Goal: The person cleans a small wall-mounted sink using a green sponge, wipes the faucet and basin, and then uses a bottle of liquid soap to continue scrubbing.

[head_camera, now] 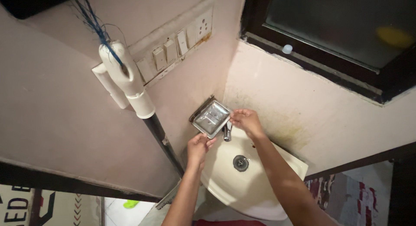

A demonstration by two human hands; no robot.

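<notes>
Forearms: both of mine reach up from the bottom edge over the cream corner basin [260, 189].
Left hand [199, 147]: I have its fingers [209, 142] curled, tips touching the lower edge of the metal soap dish [211, 117]; no firm grasp that I can make out.
Right hand [246, 121]: fingers bent, pinching the dish's right corner, just above the chrome tap [227, 133].
Soap dish: mounted on the wall corner, tilted, above the basin.
Drain [240, 163]: in the basin's middle.
Wall: switch panel [173, 48] and white handle [125, 76] at upper left.
</notes>
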